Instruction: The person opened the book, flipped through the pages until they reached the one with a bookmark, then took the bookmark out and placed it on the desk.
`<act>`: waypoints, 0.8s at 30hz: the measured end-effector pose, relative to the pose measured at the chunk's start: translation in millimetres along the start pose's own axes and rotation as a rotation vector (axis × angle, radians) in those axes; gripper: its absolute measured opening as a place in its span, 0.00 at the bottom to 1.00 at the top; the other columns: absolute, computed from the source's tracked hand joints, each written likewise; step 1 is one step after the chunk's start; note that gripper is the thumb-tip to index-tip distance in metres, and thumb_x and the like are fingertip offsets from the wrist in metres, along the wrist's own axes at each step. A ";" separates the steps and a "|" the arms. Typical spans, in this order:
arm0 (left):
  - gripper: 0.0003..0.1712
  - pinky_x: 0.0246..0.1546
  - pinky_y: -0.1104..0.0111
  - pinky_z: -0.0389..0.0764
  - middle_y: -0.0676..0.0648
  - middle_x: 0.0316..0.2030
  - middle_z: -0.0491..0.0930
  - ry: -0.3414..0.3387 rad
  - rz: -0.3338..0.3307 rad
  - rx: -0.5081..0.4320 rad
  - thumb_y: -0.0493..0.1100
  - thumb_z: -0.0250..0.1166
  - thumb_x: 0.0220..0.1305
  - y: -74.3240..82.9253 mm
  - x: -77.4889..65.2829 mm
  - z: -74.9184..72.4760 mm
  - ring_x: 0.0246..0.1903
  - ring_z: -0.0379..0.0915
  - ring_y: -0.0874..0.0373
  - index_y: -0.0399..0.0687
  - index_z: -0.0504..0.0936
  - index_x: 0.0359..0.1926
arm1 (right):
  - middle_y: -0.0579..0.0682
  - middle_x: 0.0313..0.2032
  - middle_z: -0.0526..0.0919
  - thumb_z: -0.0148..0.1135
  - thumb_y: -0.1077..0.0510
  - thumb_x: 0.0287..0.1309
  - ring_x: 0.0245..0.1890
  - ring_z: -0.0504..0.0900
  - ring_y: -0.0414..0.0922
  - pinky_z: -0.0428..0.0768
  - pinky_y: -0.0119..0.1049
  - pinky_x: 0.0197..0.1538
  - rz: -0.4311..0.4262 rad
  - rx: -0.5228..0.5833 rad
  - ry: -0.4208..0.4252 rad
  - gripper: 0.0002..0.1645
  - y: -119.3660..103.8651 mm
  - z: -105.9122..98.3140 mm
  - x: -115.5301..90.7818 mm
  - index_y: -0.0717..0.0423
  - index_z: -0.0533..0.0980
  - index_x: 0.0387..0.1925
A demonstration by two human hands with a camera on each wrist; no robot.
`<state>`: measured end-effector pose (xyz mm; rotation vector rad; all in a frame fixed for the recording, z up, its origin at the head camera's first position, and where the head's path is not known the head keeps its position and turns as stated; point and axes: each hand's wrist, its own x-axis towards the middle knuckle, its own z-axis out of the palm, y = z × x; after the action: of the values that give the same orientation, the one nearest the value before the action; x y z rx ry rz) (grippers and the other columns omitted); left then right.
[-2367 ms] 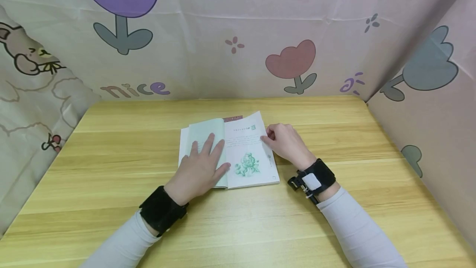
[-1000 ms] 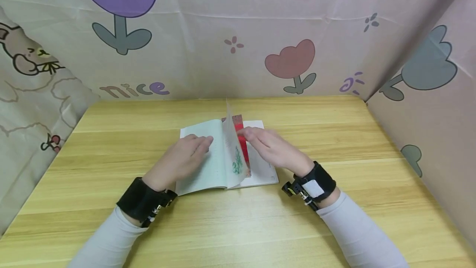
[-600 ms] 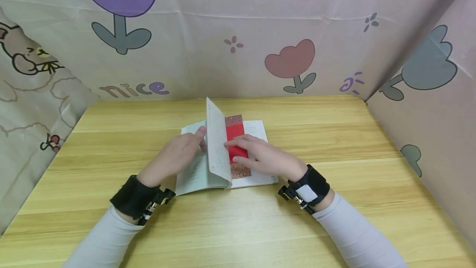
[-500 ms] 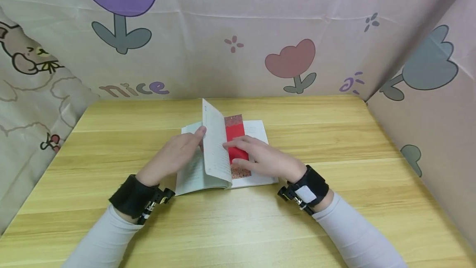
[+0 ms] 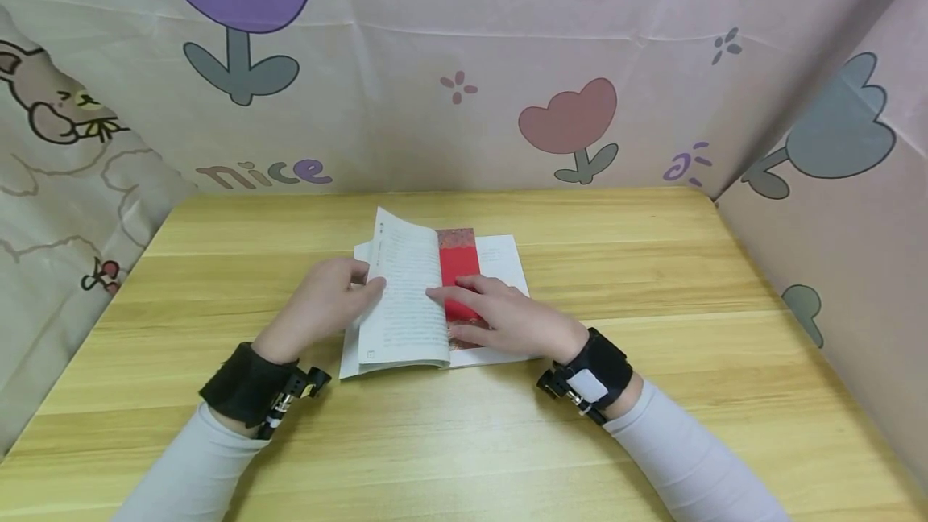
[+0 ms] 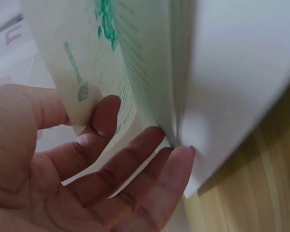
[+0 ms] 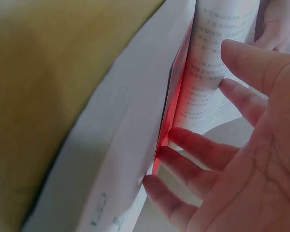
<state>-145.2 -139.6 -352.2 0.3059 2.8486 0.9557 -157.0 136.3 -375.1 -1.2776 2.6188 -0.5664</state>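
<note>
An open book (image 5: 406,304) lies on the table, a printed leaf lifted over its left side. My left hand (image 5: 319,304) pinches the outer edge of that leaf, thumb on the printed face and index finger behind. In the left wrist view the leaf (image 6: 67,63), with a green drawing on its underside, passes between thumb and index finger. A red bookmark (image 5: 457,260) with speckled ends lies along the gutter on the right page (image 5: 500,252). My right hand (image 5: 518,316) lies across it with fingers spread, one fingertip at the lifted leaf and others at the red bookmark.
The wooden table (image 5: 464,441) extends around the book on every side. A cloth printed with cartoon flowers (image 5: 406,127) hangs behind the table, with more cloth at both sides. Black straps with small cameras (image 5: 594,373) are on both wrists.
The leaf has turned from the right side over to the left, uncovering the red bookmark. My left hand has shifted left and grips the leaf's edge; the right hand has moved left over the bookmark.
</note>
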 end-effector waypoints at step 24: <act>0.35 0.55 0.57 0.70 0.39 0.57 0.72 0.202 0.509 0.380 0.42 0.69 0.56 19.5 -1.8 34.8 0.57 0.68 0.48 0.36 0.67 0.63 | 0.50 0.50 0.70 0.55 0.34 0.61 0.42 0.66 0.44 0.69 0.37 0.35 0.033 -0.295 0.026 0.37 -9.0 7.5 7.3 0.26 0.59 0.71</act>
<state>-134.3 -104.5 -367.8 1.0695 3.1981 0.5093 -152.6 123.6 -378.2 -1.3075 2.8186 -0.1958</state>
